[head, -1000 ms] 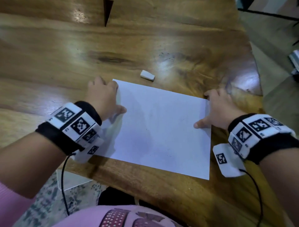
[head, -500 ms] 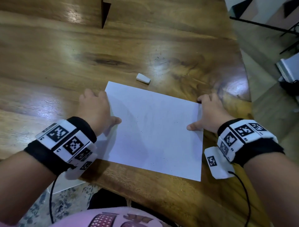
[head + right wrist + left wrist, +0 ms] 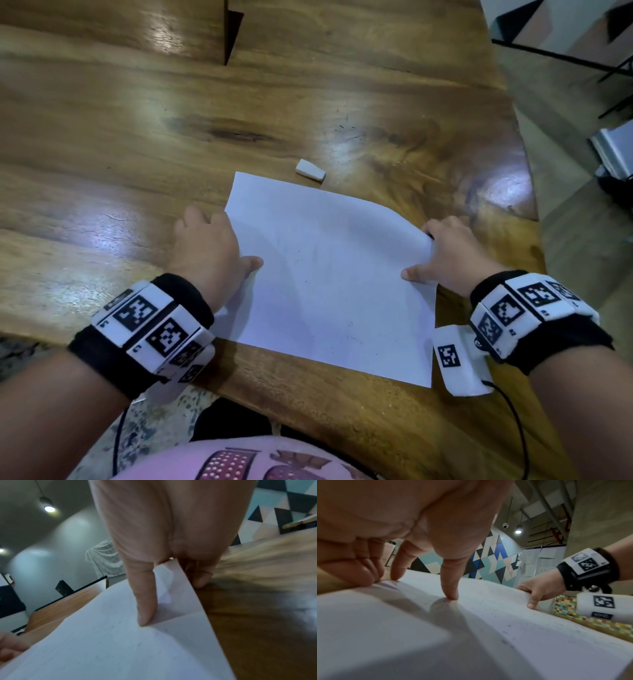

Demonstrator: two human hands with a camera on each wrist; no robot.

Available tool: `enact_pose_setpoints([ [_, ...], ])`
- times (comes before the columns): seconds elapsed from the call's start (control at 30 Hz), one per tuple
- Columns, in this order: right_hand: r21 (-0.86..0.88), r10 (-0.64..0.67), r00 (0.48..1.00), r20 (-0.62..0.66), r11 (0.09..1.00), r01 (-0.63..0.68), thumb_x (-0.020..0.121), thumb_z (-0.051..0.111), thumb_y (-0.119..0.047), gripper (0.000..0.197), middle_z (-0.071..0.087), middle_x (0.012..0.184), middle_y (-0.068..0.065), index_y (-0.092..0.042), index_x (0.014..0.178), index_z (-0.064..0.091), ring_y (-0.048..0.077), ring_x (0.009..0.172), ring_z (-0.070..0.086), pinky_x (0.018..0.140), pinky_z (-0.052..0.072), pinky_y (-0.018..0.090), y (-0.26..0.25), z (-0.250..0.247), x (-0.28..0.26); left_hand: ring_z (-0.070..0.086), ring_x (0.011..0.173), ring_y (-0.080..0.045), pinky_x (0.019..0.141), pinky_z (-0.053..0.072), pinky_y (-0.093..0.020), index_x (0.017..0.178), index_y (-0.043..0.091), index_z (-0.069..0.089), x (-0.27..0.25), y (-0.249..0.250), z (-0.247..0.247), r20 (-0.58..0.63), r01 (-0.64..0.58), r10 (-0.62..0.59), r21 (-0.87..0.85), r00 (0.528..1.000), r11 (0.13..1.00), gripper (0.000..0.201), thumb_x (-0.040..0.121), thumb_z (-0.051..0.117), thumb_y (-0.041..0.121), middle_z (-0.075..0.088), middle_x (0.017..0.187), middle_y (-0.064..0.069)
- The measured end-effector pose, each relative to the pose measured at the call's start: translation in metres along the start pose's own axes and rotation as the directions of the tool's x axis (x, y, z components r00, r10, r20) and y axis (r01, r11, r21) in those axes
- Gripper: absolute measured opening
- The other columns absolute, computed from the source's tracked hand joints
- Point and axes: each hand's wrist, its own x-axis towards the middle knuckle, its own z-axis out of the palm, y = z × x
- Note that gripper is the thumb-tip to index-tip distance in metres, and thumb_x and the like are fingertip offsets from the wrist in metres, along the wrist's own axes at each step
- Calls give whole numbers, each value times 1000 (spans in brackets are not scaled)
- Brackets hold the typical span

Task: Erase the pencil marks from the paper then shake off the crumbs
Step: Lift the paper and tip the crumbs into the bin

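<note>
Left hand at the left edge of the paper, thumb lying on top of the sheet, fingers curled down at the edge onto the table; in the left wrist view the thumb tip presses the sheet and the other fingertips meet its edge, so it pinches that edge (how far the fingers get under is not clear). Paper lies between both hands on the wooden table, near the front edge, with faint grey specks and marks on it, its far right part bowed up off the wood. Eraser, small and white, sits on the table just beyond the sheet's far edge, apart from both hands. Right hand clamps the right edge, thumb on top and fingers curled under the lifted edge (clear in the right wrist view)
</note>
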Motion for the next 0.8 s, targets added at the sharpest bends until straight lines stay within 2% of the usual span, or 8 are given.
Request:
enact_pose_setpoints([
  [0.07,98,-1,1000,-28,995,3,70,79,-22,37,56,98,4,-13,94,52,24,90,52,65,39,30,2,-1,-1,36,114,-38,98,35,-39,124,0,37,1,-3,0,-4,12,-12,-58,1000,998,75,72,68,43,36,124,-24],
  [0.13,212,-16,998,-53,977,27,72,78,-16,29,60,87,4,-13,88,54,24,81,57,58,40,29,4,-3,0,35,117,-36,99,36,-39,127,2,36,3,-6,0,1,23,-23,-109,1000,994,77,71,70,41,34,127,-21],
  [0.3,396,-72,997,-21,915,75,78,69,-5,13,67,88,10,-11,86,62,28,84,62,79,50,40,12,-8,6,35,120,-34,100,34,-40,126,13,42,13,-17,-4,8,13,-12,-167,1000,986,67,71,70,39,40,126,-18],
  [0.4,531,-87,996,0,844,74,81,64,3,10,64,85,13,-6,84,60,25,77,60,71,49,34,17,-11,7,39,117,-31,96,40,-43,118,18,50,22,-28,-11,43,-9,20,-240,999,971,55,70,70,38,48,120,-15],
  [0.53,746,-94,994,59,666,19,82,57,13,21,65,73,6,-8,82,59,11,59,64,49,51,18,23,-12,9,59,93,-24,80,52,-40,107,19,58,27,-40,-16,102,-51,99,-392,990,919,37,74,70,30,63,106,-6],
  [0.63,817,-96,991,98,576,-25,81,55,14,25,70,69,0,-9,86,61,13,60,67,51,54,21,27,-12,13,61,80,-24,72,49,-37,97,13,59,26,-42,-18,117,-39,124,-557,985,830,22,77,68,14,65,84,-3],
  [0.7,830,-109,986,126,555,-44,82,55,14,25,70,71,1,-9,88,61,14,61,67,53,56,23,29,-13,14,61,70,-25,72,51,-37,99,11,57,23,-46,-18,174,46,110,-705,979,707,23,78,64,4,62,74,-8],
  [0.8,834,-128,978,163,547,-68,82,55,13,26,70,82,7,-10,92,61,14,65,69,55,57,23,27,-16,15,59,49,-8,51,50,-22,92,14,57,14,-61,-16,255,142,106,-785,961,603,21,79,60,-2,63,55,0],
])
